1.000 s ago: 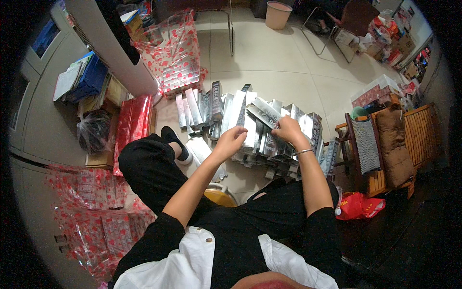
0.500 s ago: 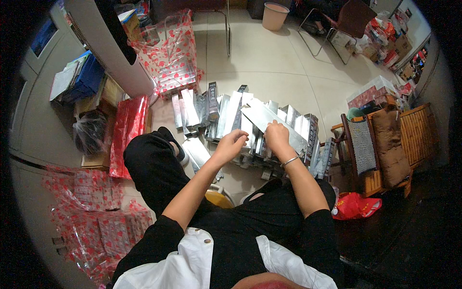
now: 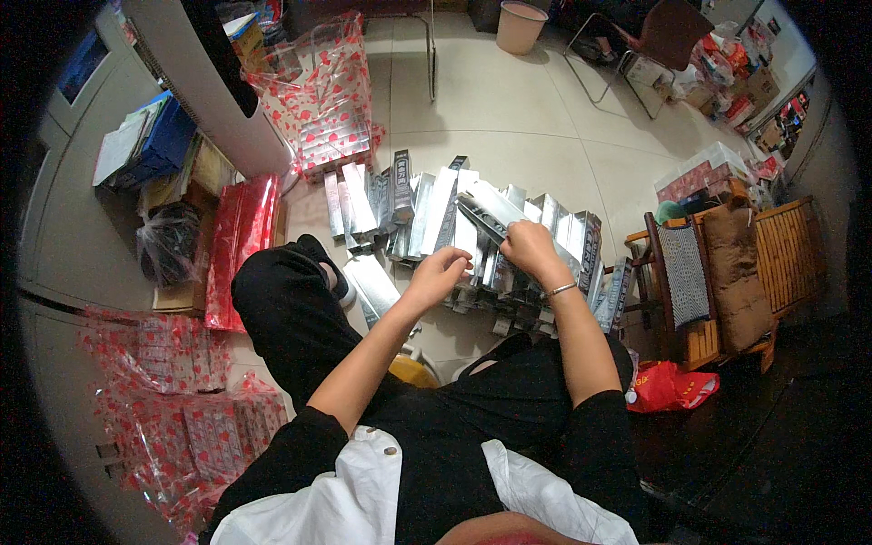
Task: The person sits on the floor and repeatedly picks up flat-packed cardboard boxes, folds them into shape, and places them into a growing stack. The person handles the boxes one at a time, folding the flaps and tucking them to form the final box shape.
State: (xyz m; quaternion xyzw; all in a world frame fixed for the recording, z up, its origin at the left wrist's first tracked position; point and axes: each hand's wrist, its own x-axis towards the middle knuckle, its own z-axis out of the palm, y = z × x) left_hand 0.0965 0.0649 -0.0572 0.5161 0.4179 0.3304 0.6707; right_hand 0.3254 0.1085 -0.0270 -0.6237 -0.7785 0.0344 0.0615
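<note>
A long silver carton (image 3: 487,198) is pinched in my right hand (image 3: 530,247), tilted over a heap of similar cartons; one of its dark printed sides faces me. My left hand (image 3: 438,274) hovers to the left of it, loosely curled with the fingers apart and nothing visible in them. Beneath both hands lies a pile of long silver cartons (image 3: 440,209), several with dark printed faces. One more silver carton (image 3: 371,286) rests on the floor beside my left foot.
Heart-patterned plastic film wraps carton bundles (image 3: 334,143) at the far left and more bundles (image 3: 213,436) at the near left. A red package (image 3: 243,250) leans by a white column. On the right are a wooden chair (image 3: 790,250) and a red bag (image 3: 670,386). A pink bucket (image 3: 520,27) stands far off.
The carton in my right hand has turned, so its dark printed side shows instead of a plain silver face. My right hand has shifted slightly; my left hand has barely moved.
</note>
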